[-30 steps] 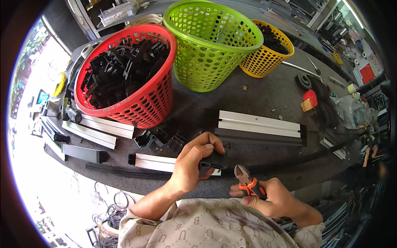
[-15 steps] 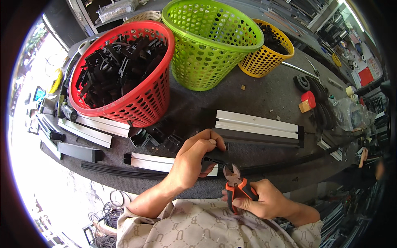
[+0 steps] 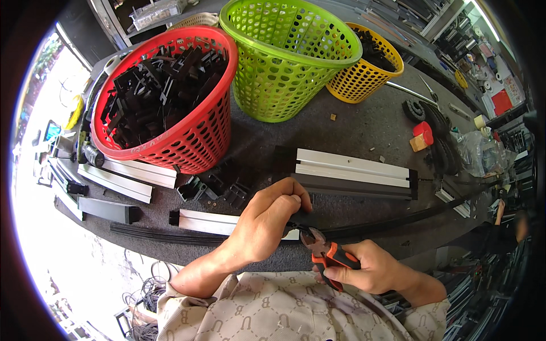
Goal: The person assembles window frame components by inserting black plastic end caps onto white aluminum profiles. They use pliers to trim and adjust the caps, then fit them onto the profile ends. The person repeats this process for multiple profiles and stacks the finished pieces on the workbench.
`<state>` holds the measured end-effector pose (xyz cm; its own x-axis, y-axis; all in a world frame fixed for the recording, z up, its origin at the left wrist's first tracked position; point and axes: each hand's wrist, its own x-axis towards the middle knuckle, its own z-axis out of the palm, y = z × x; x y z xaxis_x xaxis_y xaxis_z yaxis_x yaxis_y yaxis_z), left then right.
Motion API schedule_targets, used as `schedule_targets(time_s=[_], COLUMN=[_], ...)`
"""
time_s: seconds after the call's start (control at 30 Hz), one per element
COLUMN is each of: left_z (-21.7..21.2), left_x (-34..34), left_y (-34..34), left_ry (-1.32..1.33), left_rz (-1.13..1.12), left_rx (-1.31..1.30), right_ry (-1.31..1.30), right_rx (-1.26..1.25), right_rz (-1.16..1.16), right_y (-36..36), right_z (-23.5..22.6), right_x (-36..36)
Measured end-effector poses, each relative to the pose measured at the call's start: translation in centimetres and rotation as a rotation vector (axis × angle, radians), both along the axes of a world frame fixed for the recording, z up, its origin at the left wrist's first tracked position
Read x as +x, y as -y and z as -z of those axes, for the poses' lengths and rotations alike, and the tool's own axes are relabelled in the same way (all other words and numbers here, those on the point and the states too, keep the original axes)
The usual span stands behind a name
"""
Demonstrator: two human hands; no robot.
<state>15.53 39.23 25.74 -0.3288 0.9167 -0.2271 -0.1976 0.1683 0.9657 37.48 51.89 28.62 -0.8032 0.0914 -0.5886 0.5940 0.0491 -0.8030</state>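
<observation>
In my right hand (image 3: 369, 267) are diagonal cutting pliers (image 3: 327, 254) with orange and black handles, their jaws pointing up and left. My left hand (image 3: 267, 219) is closed around a small black plastic part (image 3: 297, 226), which is mostly hidden by the fingers. The jaws are at the exposed end of that part; whether they bite on it I cannot tell. Just beyond my hands lies a white and dark grey metal profile (image 3: 352, 167) with black ends. A shorter white profile (image 3: 207, 220) lies partly behind my left wrist.
A red basket (image 3: 207, 133) full of black plastic parts stands at the left, beside a tall green basket (image 3: 273, 85) and a smaller yellow one (image 3: 355, 85). Loose black parts (image 3: 199, 187) lie before the red basket. Dark strips (image 3: 392, 221) stretch along the near edge.
The pliers have tilted further left, and their jaws have moved slightly up and left against the black part. My left hand has turned a little, hiding more of the part.
</observation>
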Motion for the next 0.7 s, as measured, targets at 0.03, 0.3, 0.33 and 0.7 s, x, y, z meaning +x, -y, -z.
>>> schedule_targets(time_s=[0.03, 0.3, 0.33, 0.7], left_z=[0.0, -0.7, -0.7, 0.1], left_x=[0.0, -0.4, -0.4, 1.1], left_y=[0.0, 0.4, 0.4, 1.3], left_ry=[-0.021, -0.087, -0.088, 0.082], left_rz=[0.003, 0.046, 0.049, -0.036], left_rx=[0.002, 0.012, 0.023, 0.008], right_ry=[0.036, 0.111, 0.125, 0.009], right_rx=[-0.017, -0.221, -0.251, -0.173], right_rz=[0.018, 0.082, 0.095, 0.014], right_y=[0.0, -0.2, -0.1, 2.0], right_z=[0.0, -0.7, -0.7, 1.9], right_x=[0.0, -0.6, -0.6, 0.7])
